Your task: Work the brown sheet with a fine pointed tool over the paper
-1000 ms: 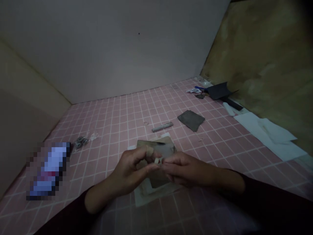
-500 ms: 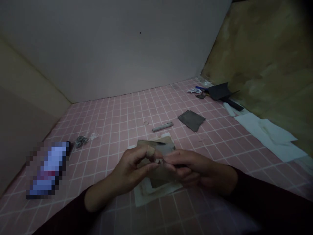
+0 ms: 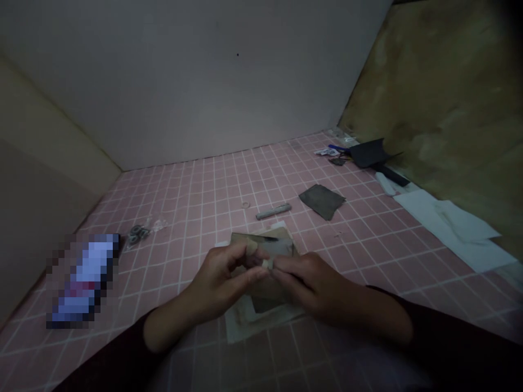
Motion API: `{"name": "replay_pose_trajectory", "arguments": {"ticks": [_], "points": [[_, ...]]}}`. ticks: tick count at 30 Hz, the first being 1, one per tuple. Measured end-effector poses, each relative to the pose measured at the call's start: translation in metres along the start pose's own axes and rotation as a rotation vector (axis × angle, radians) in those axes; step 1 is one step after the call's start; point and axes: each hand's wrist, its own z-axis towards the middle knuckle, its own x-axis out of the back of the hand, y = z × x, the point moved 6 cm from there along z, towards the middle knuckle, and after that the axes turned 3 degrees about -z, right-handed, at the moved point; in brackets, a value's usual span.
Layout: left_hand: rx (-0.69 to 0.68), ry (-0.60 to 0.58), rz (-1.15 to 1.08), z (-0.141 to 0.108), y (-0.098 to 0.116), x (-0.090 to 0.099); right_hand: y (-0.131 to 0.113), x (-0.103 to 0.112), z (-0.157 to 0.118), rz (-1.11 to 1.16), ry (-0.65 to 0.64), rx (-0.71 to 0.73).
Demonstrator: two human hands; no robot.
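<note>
Above the board [image 3: 265, 305], the left hand [image 3: 220, 277] is pinching a small pale piece [image 3: 267, 264] between thumb and forefinger; a tan band [image 3: 251, 248] is wrapping that forefinger. The right hand [image 3: 316, 286] is meeting the piece from the right, its grip pressing thumb and forefinger together on it. The piece's exact form is remaining too small to tell. The board is lying on a stained pad [image 3: 241, 331], which is showing at the board's near edge, on the pink gridded table [image 3: 196, 196]. Beyond the board, a grey rod [image 3: 273, 211] and a thin ring [image 3: 245, 205] are lying apart. Beyond the board to its right, dark sheets [image 3: 322, 201] are resting; farther out on that side, a black dustpan [image 3: 370, 153] is lying. Well right of the board, white paper [image 3: 445, 228] is spreading. Well left of the board, a pixelated screen [image 3: 87, 277] is glowing.
</note>
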Motion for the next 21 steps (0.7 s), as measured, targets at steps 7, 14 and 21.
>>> {"name": "replay_pose_trajectory", "arguments": {"ticks": [7,14,21], "points": [[-0.012,-0.004,0.021,0.003,0.001,0.001,0.003,-0.001,0.001,0.243,-0.053,-0.116],[-0.140,-0.075,0.035,0.001,0.008,0.000,0.016,-0.020,-0.006,1.199,-0.441,-0.608],[-0.104,-0.037,0.042,0.001,0.005,0.001,0.013,-0.019,-0.006,0.946,-0.380,-0.514]]}}
